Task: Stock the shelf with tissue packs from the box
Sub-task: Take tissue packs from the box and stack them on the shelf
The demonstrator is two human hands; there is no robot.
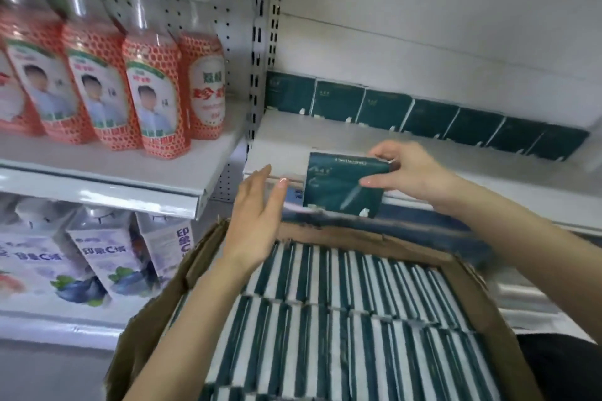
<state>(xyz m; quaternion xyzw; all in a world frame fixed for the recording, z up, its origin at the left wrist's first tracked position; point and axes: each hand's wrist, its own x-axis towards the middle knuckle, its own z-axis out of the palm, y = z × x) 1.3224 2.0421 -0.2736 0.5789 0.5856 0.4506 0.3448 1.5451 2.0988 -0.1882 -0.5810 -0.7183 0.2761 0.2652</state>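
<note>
The dark green tissue pack [342,184] stands upright at frame centre against the shelf's [325,136] front edge, broad face to the camera and slightly wider than tall. The right hand [410,172] pinches its right end. The left hand [257,215] hovers flat and open just left of it. Bare shelf lies behind, up to the back row of packs [423,115]. Below, the box [156,312] is cut off at the bottom of the frame, its packs blurred.

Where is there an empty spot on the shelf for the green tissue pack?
Free: the bare white shelf strip between the back row of tissue packs and the front edge, right of the perforated upright. Crowded: the wall side with that row, the next shelf's drink bottles, and the packed cardboard box.
</note>
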